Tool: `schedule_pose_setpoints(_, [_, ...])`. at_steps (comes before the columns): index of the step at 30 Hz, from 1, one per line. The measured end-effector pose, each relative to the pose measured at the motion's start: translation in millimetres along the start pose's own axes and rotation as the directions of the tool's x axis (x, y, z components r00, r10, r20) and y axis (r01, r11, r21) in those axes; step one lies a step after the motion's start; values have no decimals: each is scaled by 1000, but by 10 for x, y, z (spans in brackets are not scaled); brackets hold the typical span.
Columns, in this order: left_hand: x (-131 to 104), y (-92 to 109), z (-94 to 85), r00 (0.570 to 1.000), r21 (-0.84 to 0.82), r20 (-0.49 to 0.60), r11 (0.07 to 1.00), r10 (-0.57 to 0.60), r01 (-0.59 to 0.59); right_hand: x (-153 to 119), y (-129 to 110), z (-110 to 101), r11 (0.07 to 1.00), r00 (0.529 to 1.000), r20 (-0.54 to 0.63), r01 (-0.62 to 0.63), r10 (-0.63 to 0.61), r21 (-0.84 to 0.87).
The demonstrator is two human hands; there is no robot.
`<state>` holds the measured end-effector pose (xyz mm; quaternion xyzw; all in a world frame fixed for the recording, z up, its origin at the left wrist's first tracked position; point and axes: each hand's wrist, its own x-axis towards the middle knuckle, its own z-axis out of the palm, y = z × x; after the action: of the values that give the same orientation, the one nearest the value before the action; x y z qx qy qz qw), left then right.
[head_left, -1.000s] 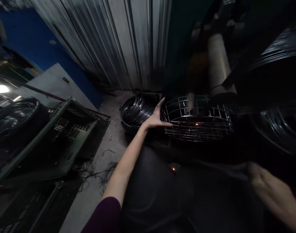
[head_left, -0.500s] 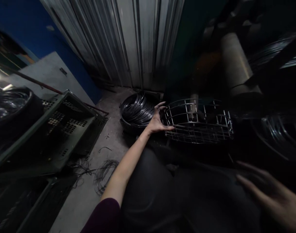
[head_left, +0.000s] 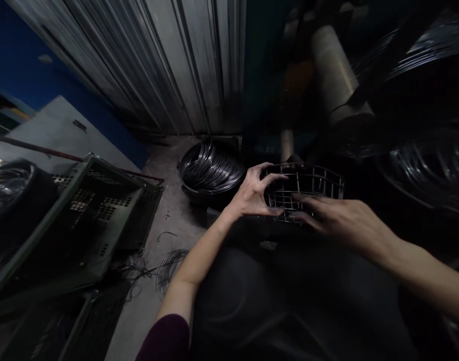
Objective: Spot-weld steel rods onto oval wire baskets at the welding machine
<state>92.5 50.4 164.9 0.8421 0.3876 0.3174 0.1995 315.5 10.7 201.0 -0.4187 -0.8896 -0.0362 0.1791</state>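
Note:
A shiny wire basket (head_left: 319, 181) of curved, welded rods is in front of me, above my dark-covered lap. At its left end, my left hand (head_left: 254, 193) is hooked round the rods with the fingers over the upper edge and the thumb below. My right hand (head_left: 329, 213) is at the basket's near side, its fingers stretched out and apart, slightly blurred. Whether its fingertips touch the rods I cannot tell. Part of the basket is hidden behind the right hand.
Left of the basket, a black tub (head_left: 187, 188) holds coiled dark wire (head_left: 217, 168). Green plastic crates (head_left: 116, 188) stand further left. Loose wire (head_left: 171, 265) lies on the concrete floor. A machine with a pale cylinder (head_left: 332, 67) rises at the back right, before more wire coils.
My right hand has come in from the lower right to the basket's near side. My left hand still holds the basket's left end. The view has shifted slightly to the right.

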Motion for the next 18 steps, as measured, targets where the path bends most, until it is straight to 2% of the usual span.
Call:
schedule_pose_setpoints(2, [25, 22, 54, 1000, 0, -12, 1000, -6, 6, -111, -9, -5, 967, 979, -85, 167, -185, -192])
schedule_pose_setpoints(4, [49, 42, 106, 999, -5, -23, 1000, -26, 26, -166, 0, -37, 939, 960, -104, 226, -260, -261])
schedule_pose_setpoints(9, [116, 91, 164, 997, -16, -27, 997, -73, 72, -161, 80, -71, 926, 952, -118, 240, -283, -291])
schedule_pose_setpoints(18, [221, 64, 103, 997, -11, -15, 997, -75, 75, -88, 144, -58, 916, 950, -113, 241, -290, -321])
